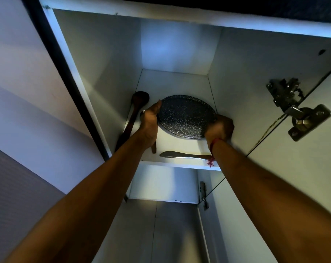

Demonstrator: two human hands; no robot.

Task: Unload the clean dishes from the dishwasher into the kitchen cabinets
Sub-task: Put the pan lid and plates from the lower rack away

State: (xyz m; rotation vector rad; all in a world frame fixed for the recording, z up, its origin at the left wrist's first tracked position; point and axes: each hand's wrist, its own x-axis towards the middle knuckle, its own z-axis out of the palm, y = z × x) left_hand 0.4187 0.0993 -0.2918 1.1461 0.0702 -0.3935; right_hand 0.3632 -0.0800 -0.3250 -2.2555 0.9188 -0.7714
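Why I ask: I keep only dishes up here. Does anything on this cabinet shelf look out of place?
Yes. A metal knife lies loose across the front edge of the shelf, and a wooden spoon lies along the left wall beside the speckled plate. Loose utensils on a plate shelf look misplaced.

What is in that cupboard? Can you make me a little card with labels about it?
place: open wall cabinet, upper shelf
plate: dark, speckled, on the shelf between both hands
left hand: flat against the plate's left edge
right hand: curled round the plate's right edge
wooden spoon: along the left wall, beside the plate
knife: metal, lying near the shelf's front edge
door hinge: metal, on the right
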